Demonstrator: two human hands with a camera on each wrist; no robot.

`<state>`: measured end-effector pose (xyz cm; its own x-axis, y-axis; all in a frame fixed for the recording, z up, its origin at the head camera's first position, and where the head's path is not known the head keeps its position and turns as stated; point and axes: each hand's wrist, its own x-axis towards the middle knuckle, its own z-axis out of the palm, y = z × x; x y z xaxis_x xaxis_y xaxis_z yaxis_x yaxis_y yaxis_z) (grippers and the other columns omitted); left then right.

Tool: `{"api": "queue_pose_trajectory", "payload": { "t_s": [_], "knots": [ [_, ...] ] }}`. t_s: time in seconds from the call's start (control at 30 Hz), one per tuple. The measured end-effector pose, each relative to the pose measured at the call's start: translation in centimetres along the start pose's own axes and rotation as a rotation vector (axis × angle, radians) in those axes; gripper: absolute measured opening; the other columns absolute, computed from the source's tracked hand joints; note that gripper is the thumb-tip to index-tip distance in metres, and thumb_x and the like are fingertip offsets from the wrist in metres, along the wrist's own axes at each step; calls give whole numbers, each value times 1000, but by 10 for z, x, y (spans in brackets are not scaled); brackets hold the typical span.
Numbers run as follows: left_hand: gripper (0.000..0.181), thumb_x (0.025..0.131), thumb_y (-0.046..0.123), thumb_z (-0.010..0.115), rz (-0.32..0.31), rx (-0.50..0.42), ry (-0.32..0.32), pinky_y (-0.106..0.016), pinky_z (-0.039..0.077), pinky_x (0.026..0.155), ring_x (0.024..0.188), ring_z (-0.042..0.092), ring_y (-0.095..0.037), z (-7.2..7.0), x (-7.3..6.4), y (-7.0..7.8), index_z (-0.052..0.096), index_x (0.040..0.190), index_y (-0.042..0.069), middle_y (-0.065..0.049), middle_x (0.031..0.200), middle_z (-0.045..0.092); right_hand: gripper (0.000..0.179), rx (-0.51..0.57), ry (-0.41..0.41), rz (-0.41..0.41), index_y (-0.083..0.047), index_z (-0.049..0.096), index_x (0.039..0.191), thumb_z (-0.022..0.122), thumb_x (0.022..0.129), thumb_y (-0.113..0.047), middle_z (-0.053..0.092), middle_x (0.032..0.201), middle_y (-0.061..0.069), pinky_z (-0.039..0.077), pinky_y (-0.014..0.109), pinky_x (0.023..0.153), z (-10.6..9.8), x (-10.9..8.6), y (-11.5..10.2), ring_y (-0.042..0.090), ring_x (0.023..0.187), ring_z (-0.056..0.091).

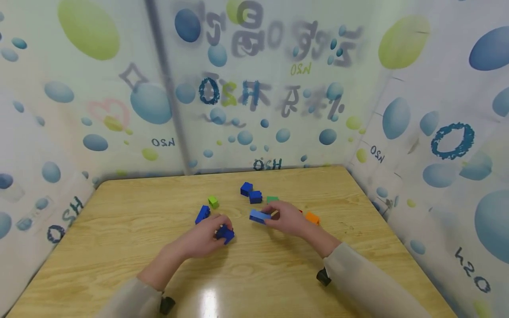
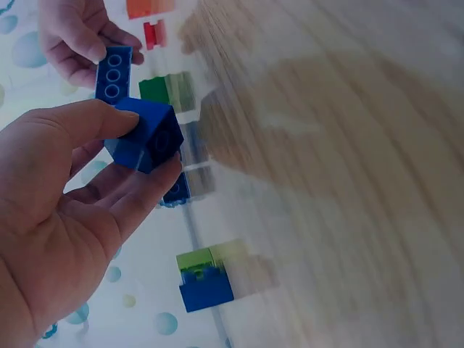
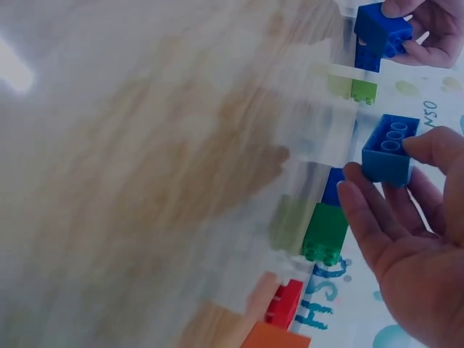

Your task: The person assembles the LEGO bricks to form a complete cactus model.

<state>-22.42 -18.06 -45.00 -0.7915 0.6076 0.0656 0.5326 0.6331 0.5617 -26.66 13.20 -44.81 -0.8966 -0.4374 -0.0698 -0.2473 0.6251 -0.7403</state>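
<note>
My left hand (image 1: pixel 203 237) pinches a dark blue toy building brick (image 1: pixel 227 235) between thumb and fingers, above the table. In the left wrist view that brick (image 2: pixel 145 130) is tilted, its hollow end facing the camera. To the right, my right hand (image 1: pixel 287 218) grips a longer, lighter blue brick (image 1: pixel 258 216) by its right end. The right wrist view shows this brick (image 3: pixel 386 163) with round tubes on its open underside. The two held bricks are apart, with a small gap between them in the head view.
On the wooden table (image 1: pixel 131 207), another dark blue brick (image 1: pixel 202 214) and a lime green brick (image 1: pixel 213 202) lie beyond my left hand. Two dark blue bricks (image 1: pixel 256 197) and a green one (image 1: pixel 272 199) sit further back. Orange (image 1: pixel 313 218) and red (image 3: pixel 284 304) bricks lie right. Patterned walls surround the table.
</note>
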Motion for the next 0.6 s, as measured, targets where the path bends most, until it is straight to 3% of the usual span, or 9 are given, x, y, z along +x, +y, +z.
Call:
{"api": "queue_pose_trajectory", "payload": {
  "t_s": [0.1, 0.17, 0.23, 0.33, 0.43, 0.5, 0.6],
  "knots": [
    [22, 100, 6, 75, 74, -25, 23, -42, 60, 91, 108, 65, -23, 5, 8, 1, 64, 117, 15, -3, 117, 69, 23, 40, 12, -5, -17, 75, 126, 78, 103, -17, 72, 130, 4, 66, 39, 92, -3, -9, 8, 17, 109, 75],
    [19, 103, 10, 74, 155, -28, 44, -39, 59, 87, 104, 63, -19, 14, 15, -10, 63, 118, 15, -2, 114, 68, 24, 54, 18, -3, -18, 74, 125, 79, 102, -15, 72, 131, 4, 65, 40, 93, -6, -14, 11, 18, 110, 74],
    [19, 103, 11, 76, 185, -24, 61, -38, 59, 85, 102, 63, -19, 18, 20, -9, 62, 116, 15, -1, 110, 68, 25, 59, 21, -8, -17, 72, 125, 79, 101, -13, 72, 128, 5, 65, 40, 93, -8, -18, 12, 19, 111, 73],
    [20, 103, 12, 77, 162, -12, 51, -39, 61, 89, 106, 66, -20, 22, 25, -5, 63, 116, 14, -1, 111, 68, 26, 69, 27, -6, -15, 70, 126, 79, 101, -12, 73, 123, 6, 64, 39, 90, -12, -22, 13, 20, 107, 71],
    [22, 100, 8, 79, 94, -17, 21, -47, 62, 96, 113, 69, -26, 20, 26, 8, 63, 113, 14, -2, 112, 69, 26, 69, 27, -8, -14, 69, 126, 78, 102, -13, 73, 121, 6, 63, 37, 90, -14, -24, 13, 19, 107, 69],
    [21, 103, 14, 78, 139, 1, 24, -43, 60, 101, 117, 68, -24, 33, 32, -12, 61, 115, 15, -2, 115, 68, 25, 76, 23, -12, -14, 68, 125, 77, 103, -12, 72, 123, 7, 63, 38, 91, -15, -25, 13, 20, 110, 70],
    [22, 103, 16, 79, 145, 10, 29, -44, 60, 99, 114, 67, -22, 34, 35, -12, 60, 114, 15, -2, 112, 67, 23, 94, 21, -22, -13, 67, 124, 77, 104, -13, 72, 126, 8, 64, 40, 94, -16, -26, 13, 21, 114, 71]
  ]
}}
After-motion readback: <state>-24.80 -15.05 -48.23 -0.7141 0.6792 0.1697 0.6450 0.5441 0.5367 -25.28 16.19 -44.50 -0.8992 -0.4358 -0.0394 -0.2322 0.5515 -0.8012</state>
